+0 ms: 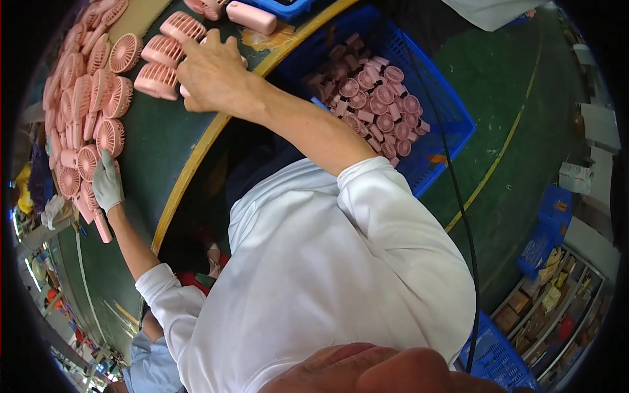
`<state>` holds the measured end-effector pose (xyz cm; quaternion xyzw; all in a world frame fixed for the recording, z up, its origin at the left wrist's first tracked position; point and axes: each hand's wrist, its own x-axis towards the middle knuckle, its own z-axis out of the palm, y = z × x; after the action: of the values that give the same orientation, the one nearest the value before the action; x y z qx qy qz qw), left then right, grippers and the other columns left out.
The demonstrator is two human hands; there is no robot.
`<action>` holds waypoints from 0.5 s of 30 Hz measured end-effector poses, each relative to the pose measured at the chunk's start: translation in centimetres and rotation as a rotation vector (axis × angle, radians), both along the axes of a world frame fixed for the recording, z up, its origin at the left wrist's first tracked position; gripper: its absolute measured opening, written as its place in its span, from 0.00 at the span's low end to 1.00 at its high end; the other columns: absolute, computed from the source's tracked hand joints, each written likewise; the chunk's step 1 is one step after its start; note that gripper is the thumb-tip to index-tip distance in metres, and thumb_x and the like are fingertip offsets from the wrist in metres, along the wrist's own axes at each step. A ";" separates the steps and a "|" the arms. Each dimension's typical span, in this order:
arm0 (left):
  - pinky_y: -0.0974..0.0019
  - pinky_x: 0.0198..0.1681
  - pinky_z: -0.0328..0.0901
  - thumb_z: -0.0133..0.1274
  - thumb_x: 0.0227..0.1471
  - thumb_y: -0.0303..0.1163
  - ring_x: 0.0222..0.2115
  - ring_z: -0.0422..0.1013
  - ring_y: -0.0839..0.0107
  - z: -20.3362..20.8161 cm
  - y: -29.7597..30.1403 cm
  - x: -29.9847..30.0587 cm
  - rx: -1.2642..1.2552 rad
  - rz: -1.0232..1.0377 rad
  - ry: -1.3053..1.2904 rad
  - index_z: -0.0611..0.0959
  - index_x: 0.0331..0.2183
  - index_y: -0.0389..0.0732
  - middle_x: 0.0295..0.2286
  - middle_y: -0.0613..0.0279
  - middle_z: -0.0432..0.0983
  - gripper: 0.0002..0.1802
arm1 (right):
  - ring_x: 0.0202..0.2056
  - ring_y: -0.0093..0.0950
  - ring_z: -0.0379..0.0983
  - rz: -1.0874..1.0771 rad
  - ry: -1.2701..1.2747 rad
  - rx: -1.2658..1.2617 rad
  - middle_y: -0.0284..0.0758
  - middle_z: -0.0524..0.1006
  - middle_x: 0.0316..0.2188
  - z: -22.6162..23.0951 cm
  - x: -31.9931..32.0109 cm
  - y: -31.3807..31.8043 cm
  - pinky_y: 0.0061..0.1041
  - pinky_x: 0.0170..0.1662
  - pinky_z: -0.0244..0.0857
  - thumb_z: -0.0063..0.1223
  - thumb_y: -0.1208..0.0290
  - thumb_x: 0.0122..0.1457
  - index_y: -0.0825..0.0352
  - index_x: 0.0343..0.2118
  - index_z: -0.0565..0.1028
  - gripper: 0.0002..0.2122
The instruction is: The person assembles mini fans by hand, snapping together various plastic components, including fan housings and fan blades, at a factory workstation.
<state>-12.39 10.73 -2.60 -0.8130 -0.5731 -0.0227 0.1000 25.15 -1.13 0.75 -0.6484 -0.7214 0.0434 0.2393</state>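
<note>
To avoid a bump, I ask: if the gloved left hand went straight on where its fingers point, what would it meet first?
Probably the round pink fan head just beyond the left hand; depth is unclear, so they may already touch.

Light: diffuse, moderate. White shirt (314, 262): brightest. Pink fans (126, 52): evenly lit. Blue crate (452, 131): partly shadowed. Fisheye: bowed lines, black corners, soft rim.
</note>
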 end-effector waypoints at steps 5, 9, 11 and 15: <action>0.56 0.32 0.63 0.55 0.46 0.55 0.26 0.69 0.52 2.8 -4.4 6.7 0.147 0.101 -0.173 0.78 0.26 0.37 0.25 0.50 0.72 0.26 | 0.43 0.44 0.63 0.066 0.125 0.334 0.39 0.70 0.39 -2.5 2.6 -6.5 0.42 0.43 0.62 0.62 0.67 0.32 0.66 0.20 0.78 0.10; 0.60 0.26 0.63 0.65 0.36 0.50 0.22 0.69 0.61 2.9 -6.3 7.6 0.316 -0.026 -0.020 0.74 0.19 0.39 0.20 0.60 0.69 0.25 | 0.52 0.50 0.60 0.053 0.217 0.387 0.42 0.69 0.45 -4.3 5.8 -14.2 0.47 0.49 0.60 0.64 0.69 0.27 0.67 0.21 0.76 0.13; 0.61 0.25 0.63 0.66 0.36 0.49 0.21 0.69 0.62 2.9 -6.9 8.0 0.343 -0.076 -0.072 0.75 0.19 0.39 0.20 0.61 0.70 0.24 | 0.52 0.51 0.59 -0.035 0.170 0.264 0.42 0.69 0.45 -5.2 7.4 -18.0 0.48 0.49 0.59 0.65 0.70 0.27 0.66 0.23 0.77 0.14; 0.61 0.26 0.63 0.65 0.37 0.48 0.22 0.69 0.60 2.9 -7.9 6.9 0.304 0.012 -0.094 0.76 0.21 0.39 0.21 0.58 0.71 0.22 | 0.52 0.48 0.58 -0.295 0.168 0.083 0.40 0.68 0.45 -9.9 10.7 -21.2 0.44 0.53 0.57 0.64 0.72 0.29 0.67 0.23 0.77 0.13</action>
<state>-5.53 2.80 0.35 -0.7831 -0.5721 -0.1465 0.1949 35.86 -22.32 -9.13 -0.7310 -0.5969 0.0317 0.3291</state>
